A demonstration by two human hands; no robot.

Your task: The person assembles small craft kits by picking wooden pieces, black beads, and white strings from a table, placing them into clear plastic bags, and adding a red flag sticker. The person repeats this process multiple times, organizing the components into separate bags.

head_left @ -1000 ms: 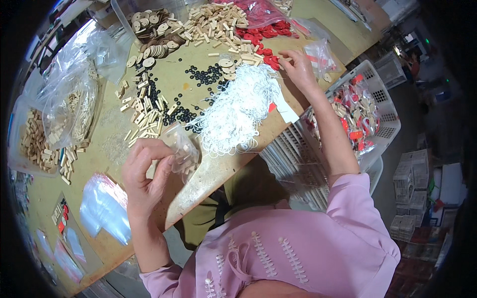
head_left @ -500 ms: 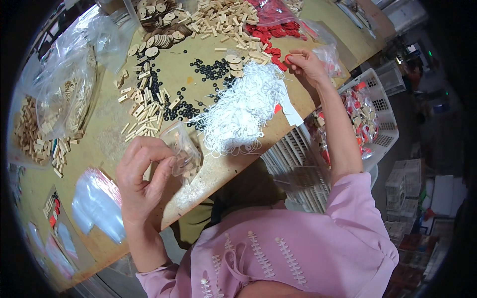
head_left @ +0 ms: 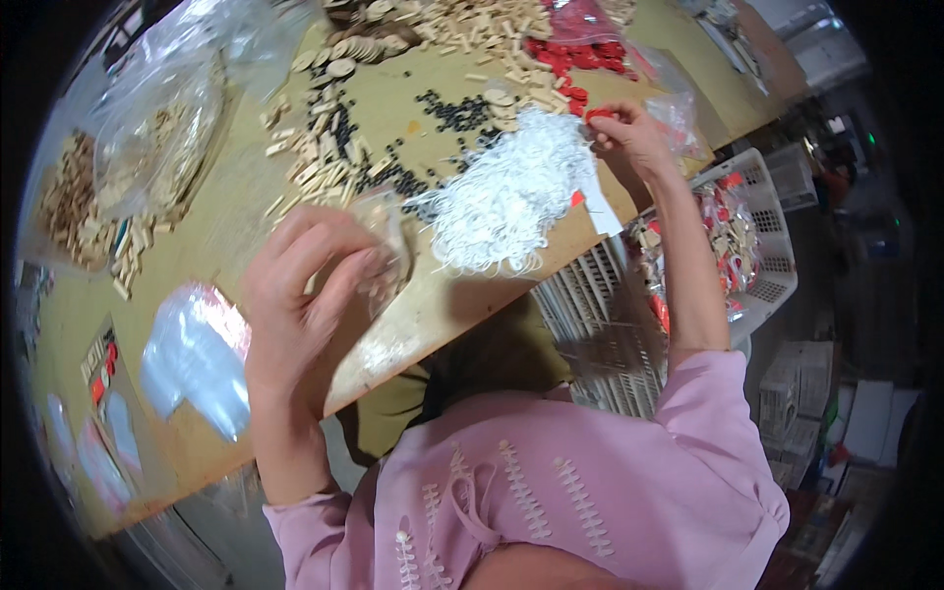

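Note:
My left hand [head_left: 307,290] is closed with thumb and fingers pinching a small clear plastic bag [head_left: 390,236] near the table's front edge. Small wooden pieces show inside the bag, blurred. My right hand [head_left: 637,140] reaches across the table's right side, its thumb and fingertips closed on a red disc [head_left: 598,115]. Between the hands lies a tangled heap of white string loops [head_left: 511,202]. More red discs [head_left: 575,96] lie just beyond my right fingertips. Behind the string are small black beads [head_left: 454,110], and short wooden blocks [head_left: 329,177] are scattered past my left hand.
Round wooden discs [head_left: 344,54] and a bagged red pile [head_left: 595,59] lie at the back. A stack of clear bags [head_left: 197,364] rests at left, near a large bag of wooden pieces [head_left: 152,147]. A white basket [head_left: 782,265] of filled bags stands right of the table.
The view has shifted, moving the table's things in the picture. My right hand has drawn the red disc slightly nearer, beside the string heap. My left hand still holds the bag.

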